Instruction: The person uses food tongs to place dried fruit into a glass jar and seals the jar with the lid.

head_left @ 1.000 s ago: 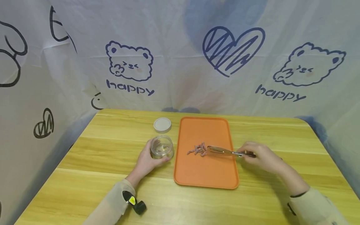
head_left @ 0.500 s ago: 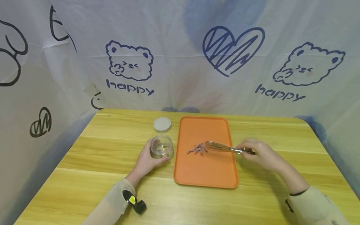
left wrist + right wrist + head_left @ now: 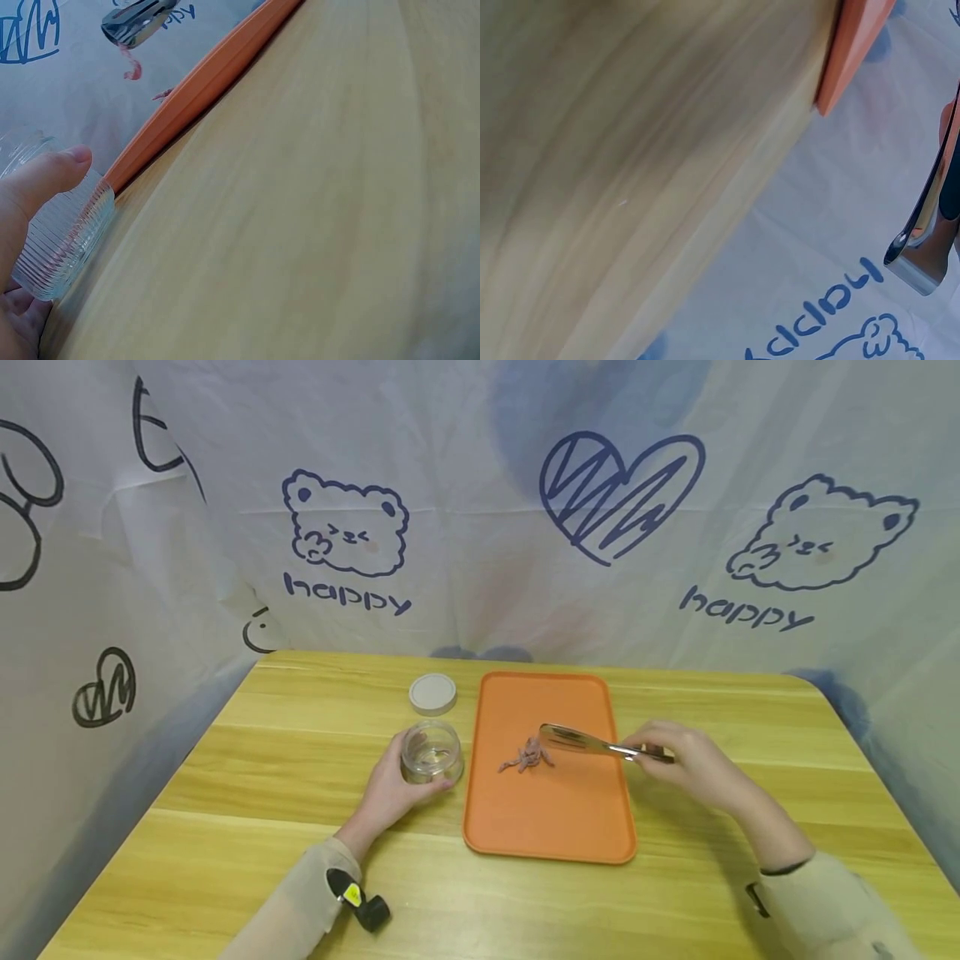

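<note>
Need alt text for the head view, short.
A person's right hand holds metal tongs over pinkish strips on an orange tray, while the left hand grips a clear jar. Its lid lies behind on the wooden table.

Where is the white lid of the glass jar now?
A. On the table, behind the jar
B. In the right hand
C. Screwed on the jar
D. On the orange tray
A: the white lid lies on the table just beyond the open glass jar, left of the orange tray.

Jar (image 3: 431, 752) left of tray (image 3: 551, 822), lid (image 3: 432, 693) behind.
</note>
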A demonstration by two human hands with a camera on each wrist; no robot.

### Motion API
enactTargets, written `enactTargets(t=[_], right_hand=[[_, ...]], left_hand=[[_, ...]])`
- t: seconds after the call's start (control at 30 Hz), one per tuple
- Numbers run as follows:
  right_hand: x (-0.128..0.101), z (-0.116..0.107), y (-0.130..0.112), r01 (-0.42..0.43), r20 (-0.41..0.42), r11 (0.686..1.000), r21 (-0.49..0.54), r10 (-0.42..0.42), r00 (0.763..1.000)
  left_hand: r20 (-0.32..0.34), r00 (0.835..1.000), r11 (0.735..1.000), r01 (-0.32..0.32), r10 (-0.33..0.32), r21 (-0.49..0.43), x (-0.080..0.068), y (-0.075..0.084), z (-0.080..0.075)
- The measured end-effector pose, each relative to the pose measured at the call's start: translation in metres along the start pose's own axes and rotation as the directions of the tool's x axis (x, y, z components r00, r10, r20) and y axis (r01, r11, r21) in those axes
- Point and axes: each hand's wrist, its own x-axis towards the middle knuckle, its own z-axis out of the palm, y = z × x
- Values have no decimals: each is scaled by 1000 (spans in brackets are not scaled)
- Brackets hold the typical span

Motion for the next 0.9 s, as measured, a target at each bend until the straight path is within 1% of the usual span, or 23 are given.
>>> enactTargets(t=[0.17, 0.37, 0.43, 0.73, 0.83, 0.9], right_hand=[[11, 1, -8, -30, 7, 1000, 0, 30, 1000], [26, 9, -16, 13, -20, 1000, -7, -13, 1000], [31, 12, -19, 14, -22, 1000, -4, -14, 1000], [56, 22, -34, 1, 17, 999, 47, -1, 1000], [65, 28, -38, 36, 12, 998, 60, -37, 999], [71, 32, -40, 79, 8, 995, 61, -80, 997]], left_hand=[[-1, 1000, 1000, 3, -3, -5, 0, 1, -1], [3, 1000, 1000, 4, -4, -11, 0, 1, -1], [6, 1000, 1000, 4, -4, -16, -1, 1, -1], [9, 1000, 1000, 10, -10, -22, -1, 2, -1], [6, 1000, 1000, 8, -8, -26, -1, 2, -1], [5, 1000, 1000, 7, -7, -27, -1, 2, -1]])
